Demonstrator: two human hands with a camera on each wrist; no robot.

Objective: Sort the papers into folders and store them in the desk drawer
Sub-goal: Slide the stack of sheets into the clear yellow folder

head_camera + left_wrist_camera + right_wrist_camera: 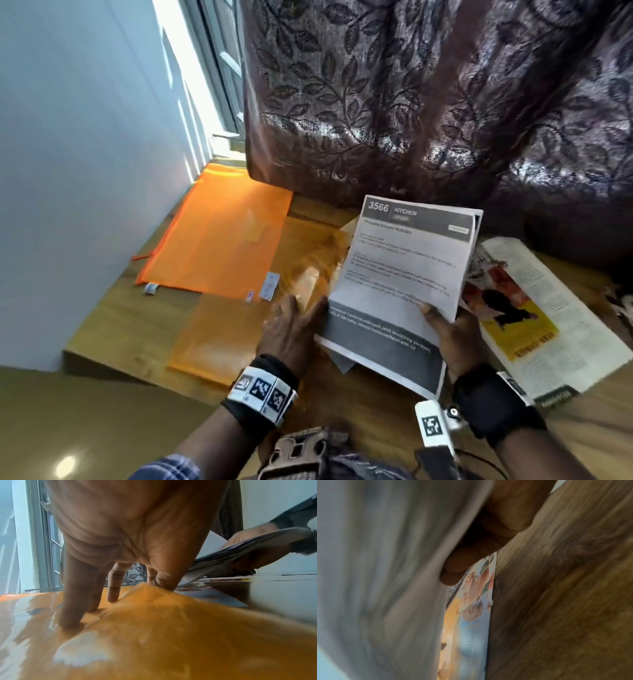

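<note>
My right hand grips a stack of printed papers by its lower right edge, thumb on top, and holds it tilted above the wooden desk. The top sheet has a grey header reading "3566 KITCHEN". In the right wrist view a finger lies under the papers. My left hand rests with straight fingers on a translucent yellow folder that lies flat on the desk, left of the papers. An orange zip folder lies behind it near the wall.
An open magazine lies on the desk at the right, partly under the papers. A dark leaf-patterned curtain hangs over the desk's back edge. A wall bounds the desk on the left. Small labels lie on the folders.
</note>
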